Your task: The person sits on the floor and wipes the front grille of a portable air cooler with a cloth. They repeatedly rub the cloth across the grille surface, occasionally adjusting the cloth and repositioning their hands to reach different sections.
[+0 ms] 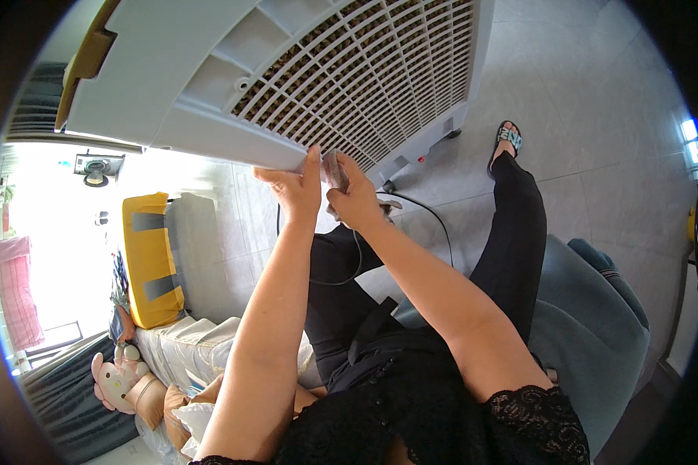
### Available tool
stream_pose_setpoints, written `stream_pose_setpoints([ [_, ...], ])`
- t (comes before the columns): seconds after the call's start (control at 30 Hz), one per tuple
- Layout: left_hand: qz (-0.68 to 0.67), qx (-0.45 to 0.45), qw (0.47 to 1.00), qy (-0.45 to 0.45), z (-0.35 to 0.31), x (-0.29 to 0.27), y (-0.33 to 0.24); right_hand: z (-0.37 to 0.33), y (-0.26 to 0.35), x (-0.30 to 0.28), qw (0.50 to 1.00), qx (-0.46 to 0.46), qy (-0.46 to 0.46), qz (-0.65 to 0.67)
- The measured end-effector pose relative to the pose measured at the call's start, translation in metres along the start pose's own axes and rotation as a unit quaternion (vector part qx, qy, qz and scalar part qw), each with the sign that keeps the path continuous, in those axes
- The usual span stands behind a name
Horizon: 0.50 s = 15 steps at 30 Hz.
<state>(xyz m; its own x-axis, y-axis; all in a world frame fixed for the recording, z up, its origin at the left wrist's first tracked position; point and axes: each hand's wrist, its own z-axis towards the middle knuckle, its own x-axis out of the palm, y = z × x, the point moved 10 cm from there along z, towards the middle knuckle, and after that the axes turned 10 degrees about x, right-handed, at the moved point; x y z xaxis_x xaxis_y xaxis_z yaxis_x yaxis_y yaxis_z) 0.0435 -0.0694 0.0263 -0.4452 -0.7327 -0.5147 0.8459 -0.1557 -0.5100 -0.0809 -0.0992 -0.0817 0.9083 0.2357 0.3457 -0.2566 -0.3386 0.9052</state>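
White plastic forms the appliance casing, which fills the upper centre of the frame with its slatted grille. At frame centre, the right hand has its fingers clamped on a grey-brown cloth, held beside the casing's lower corner. The left hand touches the lower edge, thumb and forefinger apart; whether its remaining fingers curl beneath cannot be told. The step in hand appears to be wiping along this border; it is probably best done with the cloth folded flat, light strokes following the edge, and the left hand bracing against tilt. Grille slats could snag loose fabric. Below the corner, a castor and a dark cable limit downward travel, as do the black-clad legs. Grey tiled floor offers room at upper right.
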Motion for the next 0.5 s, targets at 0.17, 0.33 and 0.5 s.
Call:
stream_pose_setpoints([
  [0.17, 0.015, -0.010, 1.000, -0.004, -0.003, -0.001, 0.006, 0.000, 0.033, -0.016, 0.986, -0.108, -0.090, -0.091],
  [0.33, 0.014, -0.007, 1.000, -0.004, -0.003, 0.000, 0.009, -0.004, 0.019, 0.007, 0.994, -0.089, -0.009, -0.068],
  [0.5, 0.016, -0.032, 0.999, 0.000, -0.004, 0.000, 0.012, 0.005, 0.016, -0.002, 0.998, -0.026, -0.050, -0.001],
])
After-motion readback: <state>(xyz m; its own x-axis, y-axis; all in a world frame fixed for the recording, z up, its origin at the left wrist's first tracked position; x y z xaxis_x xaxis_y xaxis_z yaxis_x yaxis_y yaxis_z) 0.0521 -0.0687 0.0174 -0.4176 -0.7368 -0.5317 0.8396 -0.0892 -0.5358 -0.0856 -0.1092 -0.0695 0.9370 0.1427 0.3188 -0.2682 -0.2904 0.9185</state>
